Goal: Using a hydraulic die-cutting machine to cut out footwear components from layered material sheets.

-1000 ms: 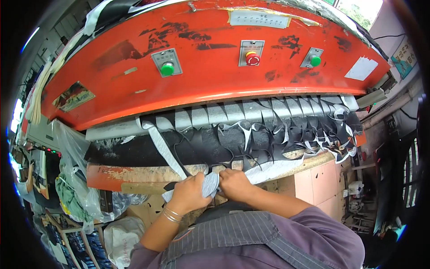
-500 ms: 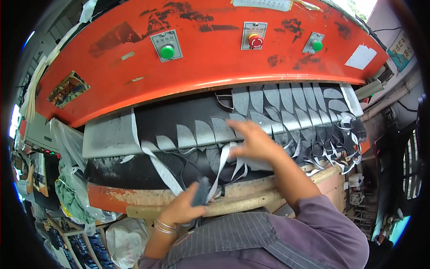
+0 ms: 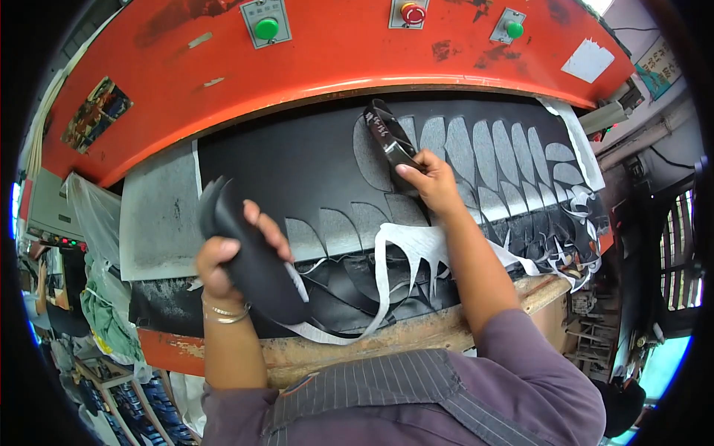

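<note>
From afar, I see my right hand (image 3: 437,182) closed on the near end of the cutting die (image 3: 388,135), over the black sheet (image 3: 282,167); it looks stiff, best held by its walls. My left hand (image 3: 218,271) wraps black pieces (image 3: 260,267), probably soft and light

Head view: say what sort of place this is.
Probably a cutting workshop: a red machine with green buttons, a black sheet with curved cut-outs, and a die-like frame in the right hand.

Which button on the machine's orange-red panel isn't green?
The middle button: it is red, while the left button and the right button are green.
</note>
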`<action>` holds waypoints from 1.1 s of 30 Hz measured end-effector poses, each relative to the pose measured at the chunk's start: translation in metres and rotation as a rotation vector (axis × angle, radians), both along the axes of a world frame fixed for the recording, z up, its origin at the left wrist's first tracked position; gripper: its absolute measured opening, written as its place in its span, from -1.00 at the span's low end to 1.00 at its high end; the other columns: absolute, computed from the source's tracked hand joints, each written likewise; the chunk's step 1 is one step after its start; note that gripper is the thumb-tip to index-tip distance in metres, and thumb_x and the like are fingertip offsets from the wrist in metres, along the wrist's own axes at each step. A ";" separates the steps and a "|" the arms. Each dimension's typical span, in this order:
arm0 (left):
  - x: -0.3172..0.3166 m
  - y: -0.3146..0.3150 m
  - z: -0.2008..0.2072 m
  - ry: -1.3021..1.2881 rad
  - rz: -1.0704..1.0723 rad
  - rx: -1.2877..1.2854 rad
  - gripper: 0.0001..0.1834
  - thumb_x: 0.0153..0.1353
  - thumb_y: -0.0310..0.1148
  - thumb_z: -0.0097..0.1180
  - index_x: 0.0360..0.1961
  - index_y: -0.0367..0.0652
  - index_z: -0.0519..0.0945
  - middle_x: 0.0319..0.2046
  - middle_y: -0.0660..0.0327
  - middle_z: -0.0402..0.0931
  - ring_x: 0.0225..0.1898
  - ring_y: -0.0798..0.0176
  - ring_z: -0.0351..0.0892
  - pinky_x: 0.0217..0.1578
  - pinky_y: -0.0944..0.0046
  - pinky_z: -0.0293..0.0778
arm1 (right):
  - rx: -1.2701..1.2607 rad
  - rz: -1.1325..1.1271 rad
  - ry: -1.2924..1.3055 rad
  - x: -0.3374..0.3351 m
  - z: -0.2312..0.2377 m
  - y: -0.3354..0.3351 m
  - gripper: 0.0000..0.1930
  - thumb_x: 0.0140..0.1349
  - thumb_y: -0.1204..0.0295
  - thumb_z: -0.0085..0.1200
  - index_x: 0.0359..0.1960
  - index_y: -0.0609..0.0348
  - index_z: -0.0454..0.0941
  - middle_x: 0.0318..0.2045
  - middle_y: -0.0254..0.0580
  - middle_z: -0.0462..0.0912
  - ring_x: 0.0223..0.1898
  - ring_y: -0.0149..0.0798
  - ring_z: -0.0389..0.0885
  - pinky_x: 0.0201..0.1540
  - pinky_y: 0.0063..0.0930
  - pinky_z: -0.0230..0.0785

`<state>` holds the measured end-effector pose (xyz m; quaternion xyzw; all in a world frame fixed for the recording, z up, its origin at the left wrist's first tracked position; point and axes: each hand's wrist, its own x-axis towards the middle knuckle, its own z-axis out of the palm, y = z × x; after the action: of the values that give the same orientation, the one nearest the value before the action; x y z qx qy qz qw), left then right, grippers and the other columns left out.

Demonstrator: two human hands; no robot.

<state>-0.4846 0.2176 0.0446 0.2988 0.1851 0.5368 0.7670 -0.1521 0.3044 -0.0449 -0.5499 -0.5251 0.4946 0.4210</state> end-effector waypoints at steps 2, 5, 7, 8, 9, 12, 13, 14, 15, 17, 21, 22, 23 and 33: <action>0.001 0.016 -0.015 0.256 0.025 -0.016 -0.55 -0.03 -0.32 0.04 -0.07 -0.22 0.34 -0.17 -0.12 0.51 -0.16 -0.02 0.55 -0.12 0.06 0.52 | 0.206 0.073 -0.184 -0.016 0.015 -0.014 -0.65 0.08 0.24 0.30 -0.46 0.25 0.42 -0.13 0.20 0.58 0.04 0.11 0.55 -0.02 -0.26 0.38; 0.023 0.048 -0.042 0.702 0.117 0.066 -0.54 0.03 -0.42 0.01 0.00 -0.33 0.38 0.06 -0.13 0.45 0.03 0.05 0.46 0.08 0.15 0.36 | 0.684 0.158 -0.604 -0.059 0.014 -0.020 -0.64 0.04 0.25 0.28 -0.38 0.29 0.43 0.03 0.28 0.49 0.12 0.24 0.41 0.27 0.00 0.17; 0.033 0.062 -0.060 0.810 0.181 0.033 -0.37 0.03 -0.39 0.07 0.18 -0.43 0.35 0.08 0.11 0.44 0.05 0.27 0.38 0.17 0.32 0.19 | 0.769 0.164 -0.748 -0.084 -0.005 -0.013 -0.69 0.06 0.27 0.24 -0.36 0.27 0.46 0.03 0.22 0.50 0.16 0.21 0.38 0.29 -0.02 0.13; 0.037 0.067 -0.069 0.870 0.159 0.032 -0.34 0.03 -0.40 0.08 0.21 -0.42 0.33 0.07 0.16 0.42 0.04 0.31 0.37 0.15 0.36 0.18 | 0.724 0.178 -0.784 -0.087 -0.008 -0.017 -0.70 0.07 0.28 0.22 -0.34 0.26 0.47 0.03 0.20 0.50 0.17 0.20 0.37 0.29 -0.02 0.13; 0.040 0.068 -0.078 0.932 0.137 0.029 -0.31 0.02 -0.40 0.08 0.24 -0.42 0.31 0.07 0.20 0.41 0.03 0.35 0.36 0.13 0.40 0.18 | 0.677 0.192 -0.818 -0.089 -0.011 -0.023 -0.71 0.08 0.28 0.20 -0.33 0.26 0.48 0.03 0.17 0.50 0.18 0.18 0.36 0.29 -0.02 0.13; 0.043 0.076 -0.091 0.960 0.115 0.146 -0.34 -0.01 -0.43 0.07 0.19 -0.42 0.35 0.05 0.20 0.40 0.02 0.35 0.35 0.13 0.38 0.17 | 0.729 0.190 -0.803 -0.082 -0.019 -0.022 -0.73 0.11 0.34 0.16 -0.25 0.25 0.45 0.01 0.13 0.50 0.20 0.14 0.36 0.29 -0.03 0.14; 0.043 0.077 -0.092 1.019 0.112 0.226 -0.35 -0.02 -0.44 0.06 0.18 -0.42 0.36 0.05 0.20 0.39 0.02 0.35 0.34 0.13 0.38 0.18 | 0.762 0.225 -0.793 -0.079 -0.017 -0.023 -0.73 0.12 0.36 0.14 -0.23 0.25 0.43 0.02 0.12 0.50 0.20 0.13 0.36 0.29 -0.04 0.14; 0.042 0.078 -0.097 0.959 0.153 0.262 -0.31 -0.02 -0.41 0.08 0.21 -0.40 0.32 -0.04 0.17 0.44 -0.03 0.30 0.41 0.06 0.29 0.30 | 0.761 0.239 -0.763 -0.079 -0.017 -0.023 -0.75 0.13 0.40 0.11 -0.21 0.24 0.42 0.02 0.14 0.50 0.20 0.13 0.36 0.29 -0.05 0.15; 0.039 0.075 -0.100 0.964 0.138 0.259 -0.31 -0.02 -0.41 0.08 0.21 -0.40 0.32 -0.04 0.17 0.44 -0.03 0.30 0.41 0.06 0.29 0.30 | 0.749 0.231 -0.760 -0.080 -0.016 -0.024 -0.75 0.13 0.40 0.11 -0.21 0.24 0.42 0.02 0.14 0.50 0.20 0.13 0.36 0.29 -0.05 0.15; 0.042 0.073 -0.087 0.905 0.145 0.171 -0.31 -0.05 -0.38 0.06 0.18 -0.43 0.34 0.00 0.15 0.43 0.01 0.27 0.40 0.10 0.31 0.26 | 0.794 0.238 -0.773 -0.080 -0.015 -0.022 -0.75 0.10 0.38 0.17 -0.24 0.21 0.44 0.04 0.16 0.50 0.19 0.11 0.39 0.30 -0.09 0.16; 0.050 0.077 -0.056 0.952 0.033 0.154 -0.18 -0.04 -0.44 -0.01 0.29 -0.52 0.07 0.31 -0.09 0.15 0.39 0.11 0.03 0.35 0.24 -0.15 | 0.828 0.171 -0.798 -0.083 -0.010 -0.016 -0.73 0.09 0.39 0.17 -0.21 0.21 0.44 0.02 0.16 0.51 0.16 0.10 0.42 0.28 -0.09 0.19; 0.045 0.078 -0.059 0.980 0.037 0.173 -0.16 -0.03 -0.43 0.00 0.30 -0.53 0.03 0.33 -0.07 0.13 0.39 0.12 0.01 0.35 0.23 -0.15 | 0.827 0.169 -0.783 -0.086 -0.007 -0.016 -0.73 0.08 0.40 0.16 -0.20 0.19 0.43 0.01 0.16 0.52 0.16 0.11 0.42 0.28 -0.09 0.19; 0.043 0.079 -0.064 0.986 0.045 0.175 -0.16 -0.03 -0.43 0.00 0.30 -0.53 0.03 0.33 -0.07 0.13 0.39 0.12 0.01 0.35 0.23 -0.15 | 0.834 0.170 -0.776 -0.087 -0.007 -0.018 -0.73 0.08 0.40 0.16 -0.20 0.19 0.43 0.01 0.16 0.52 0.16 0.11 0.42 0.28 -0.09 0.19; 0.068 0.048 0.037 0.742 0.912 0.637 -0.79 0.09 -0.56 0.09 -0.24 -0.26 0.40 -0.42 0.27 0.43 -0.40 0.38 0.45 -0.28 0.36 0.42 | 0.947 -0.817 0.363 0.043 0.166 0.010 -0.51 0.42 0.18 -0.14 0.21 0.29 0.20 0.05 -0.15 0.39 0.00 -0.33 0.40 0.07 -0.44 0.29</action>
<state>-0.4168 0.2658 0.0814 0.5676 0.3769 0.6973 0.2228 -0.1089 0.3148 0.1208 -0.3679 -0.3554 0.0949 0.8540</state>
